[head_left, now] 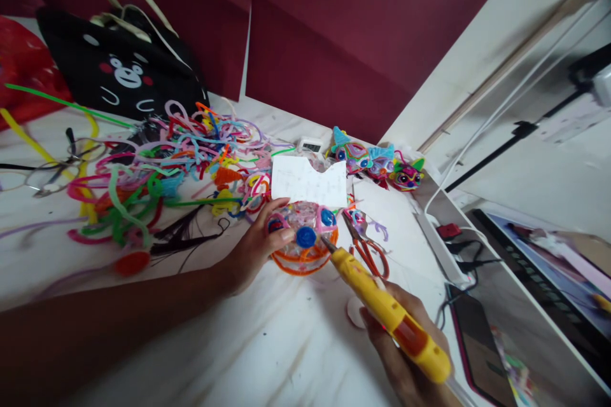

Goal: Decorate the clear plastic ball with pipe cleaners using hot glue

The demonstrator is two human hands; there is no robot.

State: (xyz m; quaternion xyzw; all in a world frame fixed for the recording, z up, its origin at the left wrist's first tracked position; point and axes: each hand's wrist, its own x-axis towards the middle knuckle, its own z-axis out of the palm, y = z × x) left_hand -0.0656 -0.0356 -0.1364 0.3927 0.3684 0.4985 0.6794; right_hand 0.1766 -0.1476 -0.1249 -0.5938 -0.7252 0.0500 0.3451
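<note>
My left hand [260,248] grips the left side of a clear plastic craft piece [305,261] on the table. Orange pipe cleaner rims this piece, and blue discs ringed in pink sit on its left and right like eyes. A plain blue disc [306,237] is at its centre. In my right hand [405,343] is a yellow hot glue gun [382,299], its fingers wrapped around the body. The metal nozzle points at the piece just right of the centre disc; whether it touches, I cannot tell.
Orange-handled scissors [367,254] lie right of the piece. Behind it is a white paper [308,181]. A heap of pipe cleaners [157,172] spreads left. Decorated crafts [405,175] stand at the back; a power strip [443,248] and phone [477,343] are right.
</note>
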